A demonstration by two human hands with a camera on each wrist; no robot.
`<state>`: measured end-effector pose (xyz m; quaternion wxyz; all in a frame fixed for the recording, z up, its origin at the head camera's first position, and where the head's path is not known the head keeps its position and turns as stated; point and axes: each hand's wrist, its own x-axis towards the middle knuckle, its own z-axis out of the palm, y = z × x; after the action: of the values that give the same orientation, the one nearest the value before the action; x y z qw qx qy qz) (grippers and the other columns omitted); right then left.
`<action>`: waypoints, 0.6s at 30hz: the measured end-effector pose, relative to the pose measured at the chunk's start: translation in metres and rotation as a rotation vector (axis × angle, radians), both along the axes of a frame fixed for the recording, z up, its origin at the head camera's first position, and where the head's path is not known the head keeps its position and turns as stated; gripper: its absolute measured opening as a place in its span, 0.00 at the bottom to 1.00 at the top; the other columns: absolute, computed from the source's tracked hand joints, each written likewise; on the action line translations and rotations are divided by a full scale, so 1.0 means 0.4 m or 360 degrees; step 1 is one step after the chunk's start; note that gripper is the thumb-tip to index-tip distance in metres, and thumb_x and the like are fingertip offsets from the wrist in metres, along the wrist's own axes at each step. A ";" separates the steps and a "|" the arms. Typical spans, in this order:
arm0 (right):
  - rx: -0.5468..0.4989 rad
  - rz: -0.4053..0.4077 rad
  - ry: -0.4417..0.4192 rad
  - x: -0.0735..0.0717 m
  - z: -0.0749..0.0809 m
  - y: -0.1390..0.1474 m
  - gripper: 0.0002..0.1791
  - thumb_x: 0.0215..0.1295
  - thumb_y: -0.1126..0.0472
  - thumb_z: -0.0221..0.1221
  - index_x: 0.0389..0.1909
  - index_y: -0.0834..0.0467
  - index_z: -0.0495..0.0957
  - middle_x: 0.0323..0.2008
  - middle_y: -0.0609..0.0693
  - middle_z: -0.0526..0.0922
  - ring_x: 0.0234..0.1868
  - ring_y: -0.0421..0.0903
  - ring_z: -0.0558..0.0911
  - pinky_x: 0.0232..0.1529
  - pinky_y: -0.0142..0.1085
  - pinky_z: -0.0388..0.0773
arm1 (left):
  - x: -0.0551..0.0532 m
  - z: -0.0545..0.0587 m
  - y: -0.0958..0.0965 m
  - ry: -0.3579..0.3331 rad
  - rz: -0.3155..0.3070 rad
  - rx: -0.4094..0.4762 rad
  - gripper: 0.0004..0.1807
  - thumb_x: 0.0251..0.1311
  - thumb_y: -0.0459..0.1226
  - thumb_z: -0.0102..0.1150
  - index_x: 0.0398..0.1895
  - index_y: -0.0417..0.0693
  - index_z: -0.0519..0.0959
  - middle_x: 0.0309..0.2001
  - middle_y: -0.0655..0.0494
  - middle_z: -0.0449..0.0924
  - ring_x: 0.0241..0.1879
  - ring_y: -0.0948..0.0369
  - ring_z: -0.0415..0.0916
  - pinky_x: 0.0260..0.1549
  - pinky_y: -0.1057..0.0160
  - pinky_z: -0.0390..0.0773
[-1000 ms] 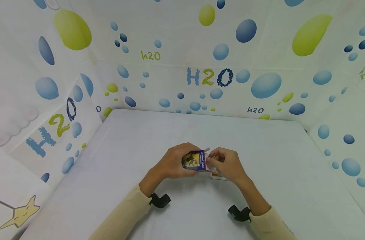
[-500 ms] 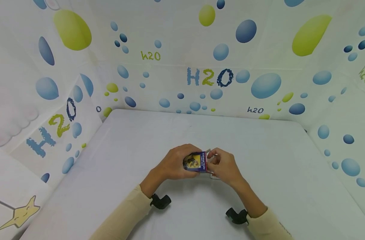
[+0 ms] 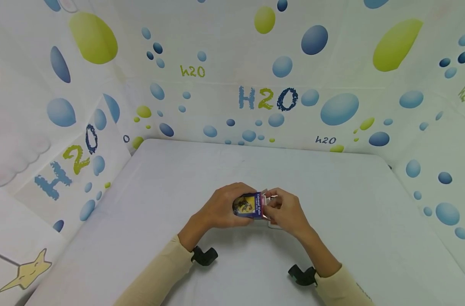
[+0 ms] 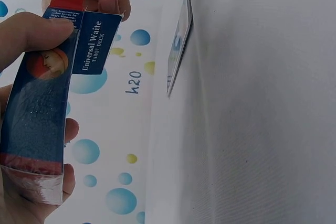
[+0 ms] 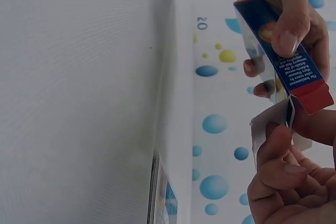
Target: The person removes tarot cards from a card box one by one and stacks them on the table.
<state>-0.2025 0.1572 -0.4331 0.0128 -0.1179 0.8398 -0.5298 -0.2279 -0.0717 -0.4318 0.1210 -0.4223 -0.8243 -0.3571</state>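
My left hand (image 3: 226,206) grips a blue tarot card box (image 3: 248,206) above the table, thumb on one narrow side and fingers around the other. The box's end is unfolded: a lid flap (image 4: 94,43) printed "Universal Waite Tarot Deck" sticks out, with a red side tab (image 5: 314,98) beside it. My right hand (image 3: 287,210) is at this open end, with its curled thumb and finger pinching at the flap; its fingertips are partly hidden at the opening. Below the hands a thin stack of cards (image 4: 180,45) lies on the table.
The white-covered table (image 3: 178,170) spreads around the hands. A printed curtain (image 3: 224,51) with blue and green drops stands behind it and at both sides. A black wrist camera mount (image 3: 204,256) hangs at the left wrist, another mount (image 3: 302,275) at the right.
My right hand has shifted a little left, closer to the box's open end, and its fingers have bent there. The left hand and box have barely moved.
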 end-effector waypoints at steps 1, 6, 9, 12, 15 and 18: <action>-0.0006 0.0003 0.0003 -0.001 0.000 0.001 0.15 0.64 0.68 0.64 0.52 0.62 0.78 0.27 0.51 0.84 0.27 0.45 0.83 0.26 0.38 0.85 | -0.001 0.000 -0.001 -0.0001 0.0001 0.0000 0.37 0.42 0.44 0.81 0.59 0.48 0.78 0.54 0.59 0.82 0.52 0.65 0.77 0.54 0.63 0.80; -0.0020 0.0010 0.0026 -0.005 0.001 0.004 0.18 0.64 0.68 0.65 0.55 0.60 0.79 0.28 0.51 0.84 0.29 0.45 0.83 0.27 0.41 0.86 | -0.004 -0.001 -0.003 0.0003 -0.0002 0.0000 0.37 0.42 0.44 0.81 0.60 0.48 0.78 0.54 0.58 0.82 0.52 0.64 0.77 0.53 0.62 0.80; -0.0027 0.0014 0.0047 -0.005 0.003 0.006 0.18 0.64 0.66 0.66 0.55 0.60 0.79 0.27 0.52 0.84 0.29 0.46 0.82 0.27 0.41 0.86 | -0.006 -0.003 -0.005 0.0017 0.0008 0.0005 0.37 0.43 0.44 0.81 0.59 0.48 0.78 0.54 0.59 0.82 0.52 0.65 0.77 0.53 0.62 0.80; -0.0025 0.0008 0.0072 -0.004 0.004 0.008 0.17 0.65 0.65 0.67 0.54 0.60 0.80 0.27 0.52 0.83 0.29 0.47 0.81 0.29 0.41 0.86 | -0.008 -0.004 -0.007 0.0025 0.0027 0.0005 0.37 0.43 0.44 0.81 0.59 0.49 0.78 0.54 0.59 0.82 0.52 0.65 0.77 0.53 0.62 0.80; -0.0009 -0.0005 0.0082 -0.005 0.006 0.009 0.17 0.65 0.65 0.67 0.54 0.59 0.80 0.27 0.52 0.83 0.29 0.47 0.80 0.30 0.39 0.85 | -0.007 -0.001 -0.008 0.0017 0.0043 -0.0001 0.37 0.43 0.44 0.81 0.59 0.49 0.78 0.54 0.59 0.82 0.52 0.65 0.77 0.53 0.62 0.80; 0.0010 -0.0020 0.0091 -0.006 0.006 0.010 0.16 0.65 0.65 0.67 0.53 0.59 0.80 0.27 0.51 0.83 0.29 0.47 0.80 0.30 0.37 0.85 | -0.006 0.001 -0.010 0.0006 0.0051 0.0001 0.37 0.43 0.44 0.81 0.60 0.49 0.78 0.54 0.59 0.82 0.52 0.65 0.77 0.53 0.62 0.80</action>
<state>-0.2048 0.1610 -0.4307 -0.0140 -0.1277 0.8422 -0.5236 -0.2304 -0.0757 -0.4314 0.1283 -0.4095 -0.8307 -0.3546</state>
